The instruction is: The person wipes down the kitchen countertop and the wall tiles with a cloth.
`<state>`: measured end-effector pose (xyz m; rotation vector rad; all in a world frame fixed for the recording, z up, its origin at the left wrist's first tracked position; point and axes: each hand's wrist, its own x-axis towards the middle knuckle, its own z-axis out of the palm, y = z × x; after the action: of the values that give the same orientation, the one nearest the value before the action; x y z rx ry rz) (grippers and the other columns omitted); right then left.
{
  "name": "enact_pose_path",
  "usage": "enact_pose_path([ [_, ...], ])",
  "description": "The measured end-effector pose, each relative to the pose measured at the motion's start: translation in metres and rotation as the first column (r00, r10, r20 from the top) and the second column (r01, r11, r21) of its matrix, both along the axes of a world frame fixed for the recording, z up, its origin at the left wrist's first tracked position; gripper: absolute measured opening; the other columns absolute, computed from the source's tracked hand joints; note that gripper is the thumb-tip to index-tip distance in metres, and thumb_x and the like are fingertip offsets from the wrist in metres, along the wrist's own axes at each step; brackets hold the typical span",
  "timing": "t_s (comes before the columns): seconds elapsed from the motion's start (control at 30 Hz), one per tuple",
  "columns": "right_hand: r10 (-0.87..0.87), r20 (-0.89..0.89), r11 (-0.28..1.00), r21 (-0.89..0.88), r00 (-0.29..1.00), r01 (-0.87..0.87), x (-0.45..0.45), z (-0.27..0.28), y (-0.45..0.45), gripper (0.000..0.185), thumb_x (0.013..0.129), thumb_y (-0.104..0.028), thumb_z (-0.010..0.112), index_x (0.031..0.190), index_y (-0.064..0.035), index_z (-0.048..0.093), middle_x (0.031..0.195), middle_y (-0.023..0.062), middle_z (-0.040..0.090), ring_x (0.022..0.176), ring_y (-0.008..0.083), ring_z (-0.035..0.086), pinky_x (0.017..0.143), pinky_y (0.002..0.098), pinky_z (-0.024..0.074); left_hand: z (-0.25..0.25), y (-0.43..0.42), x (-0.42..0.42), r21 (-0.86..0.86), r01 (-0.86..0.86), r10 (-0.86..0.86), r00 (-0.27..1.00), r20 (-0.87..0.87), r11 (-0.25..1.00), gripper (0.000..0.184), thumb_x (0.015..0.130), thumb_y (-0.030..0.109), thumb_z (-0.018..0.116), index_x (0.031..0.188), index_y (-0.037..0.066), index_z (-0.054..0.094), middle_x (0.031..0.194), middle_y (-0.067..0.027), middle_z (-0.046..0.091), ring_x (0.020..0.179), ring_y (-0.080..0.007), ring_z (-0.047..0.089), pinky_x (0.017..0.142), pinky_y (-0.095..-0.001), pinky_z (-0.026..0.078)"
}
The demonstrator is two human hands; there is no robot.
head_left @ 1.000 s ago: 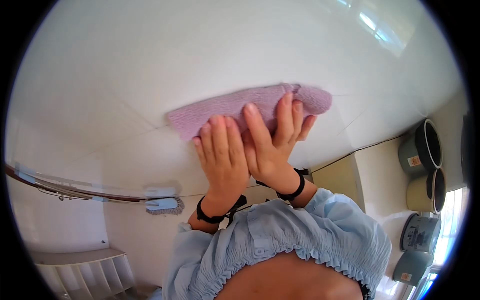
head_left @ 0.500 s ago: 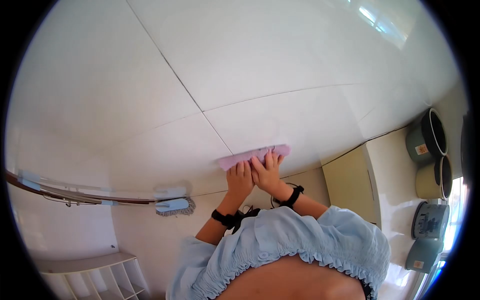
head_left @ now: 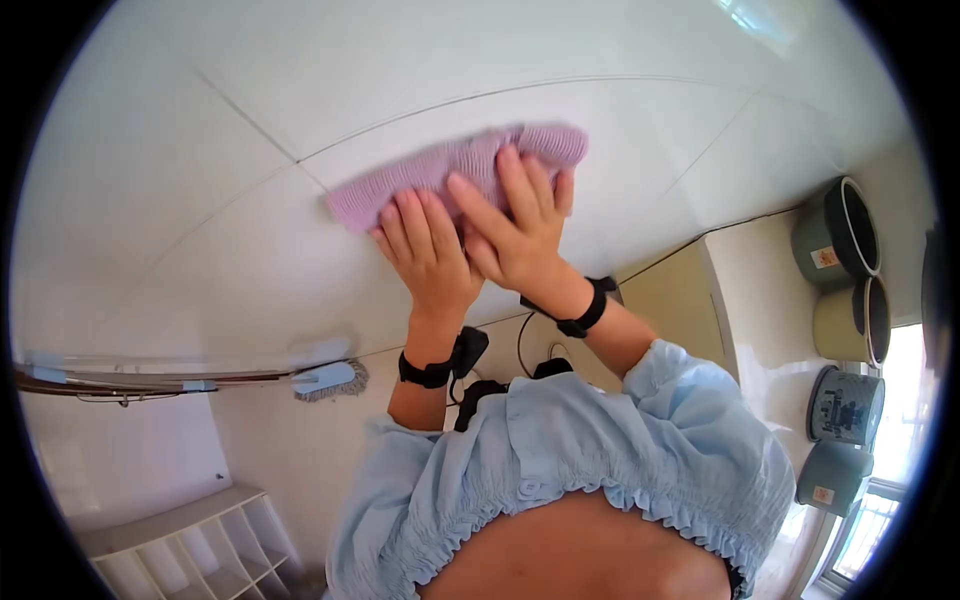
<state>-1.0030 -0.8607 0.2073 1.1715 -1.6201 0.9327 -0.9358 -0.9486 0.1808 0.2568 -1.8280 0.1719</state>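
Pressing pink cloth [head_left: 475, 158] onto white tiled surface [head_left: 480, 45], mid-scene, with left hand [head_left: 435, 265] and right hand [head_left: 522, 240] side by side, likely to spread force along its length. With grip unclosed in both, and fingers stretched flat over near edge, apparently to pin rather than pinch. Placed well apart from cloth: at left, mop [head_left: 325, 378]; at right, grey-green bucket [head_left: 822, 235].
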Motion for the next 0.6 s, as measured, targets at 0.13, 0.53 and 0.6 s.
enact_pose_path([
  [0.13,-0.015,0.091,0.998,0.06,0.996,0.01,-0.007,-0.101,0.015,0.036,0.075,-0.029,0.055,0.109,-0.0214,0.063,0.11,0.0106,0.054,0.096,0.0244,0.049,0.083,0.0431,0.0315,-0.132,-0.004,0.001,-0.093,0.021,-0.006,0.987,0.159,0.995,0.056,0.088,0.036,0.046,0.127,-0.003,0.04,0.132,-0.0209,0.038,0.119,-0.0408,0.035,0.101,-0.0539,0.021],
  [0.53,-0.107,0.141,0.988,-0.099,0.984,0.121,-0.096,-0.121,0.089,0.047,0.076,-0.029,0.048,0.115,-0.0056,0.057,0.131,0.0262,0.039,0.126,0.0395,0.031,0.106,0.0524,0.0102,-0.059,0.09,-0.077,-0.079,0.232,-0.205,0.944,0.259,0.969,0.039,0.081,0.022,0.055,0.116,0.005,0.056,0.122,-0.0075,0.052,0.11,-0.0225,0.047,0.092,-0.0416,0.033],
  [0.6,-0.065,0.072,0.984,-0.161,0.995,0.076,-0.112,-0.09,0.099,0.047,0.076,-0.028,0.046,0.116,-0.0054,0.058,0.135,0.0267,0.035,0.129,0.0401,0.026,0.107,0.0516,0.0038,-0.036,0.105,-0.091,-0.053,0.21,-0.195,0.958,0.21,0.976,0.037,0.082,0.021,0.054,0.116,0.005,0.057,0.125,-0.0078,0.051,0.112,-0.0231,0.046,0.093,-0.0425,0.032],
])
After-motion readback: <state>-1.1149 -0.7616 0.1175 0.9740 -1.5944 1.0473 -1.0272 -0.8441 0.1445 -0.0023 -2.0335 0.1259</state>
